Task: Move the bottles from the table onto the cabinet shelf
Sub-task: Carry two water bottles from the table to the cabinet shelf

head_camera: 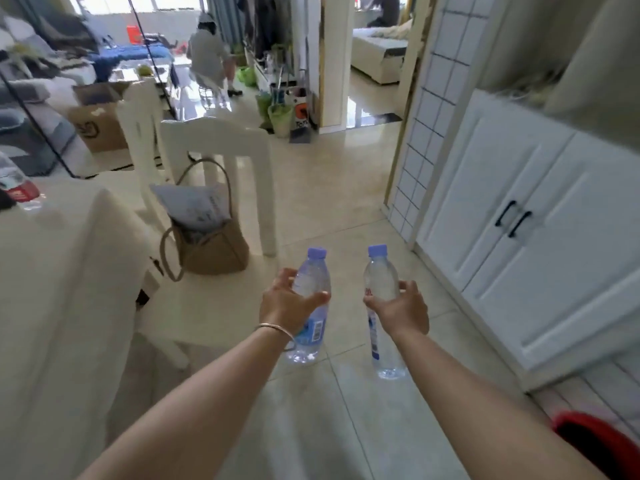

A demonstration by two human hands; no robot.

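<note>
My left hand [287, 303] grips a clear water bottle [311, 275] with a pale blue cap, held upright over the tiled floor. My right hand [403, 308] grips a second clear bottle [381, 275] of the same kind, also upright. Both bottles hang side by side in front of me, off the table. The table [52, 258] with its cream cloth lies to my left. Another bottle with a red label [19, 188] stands at its far left edge. The white cabinet [512, 237] with black door handles is to my right; its shelf area above is blurred.
A white chair [221, 174] with a tan handbag [207, 237] on its seat stands just left of the bottles. A red object [595, 441] sits at the lower right. Further back are cardboard boxes [100, 116], a person bending over, and a doorway to another room.
</note>
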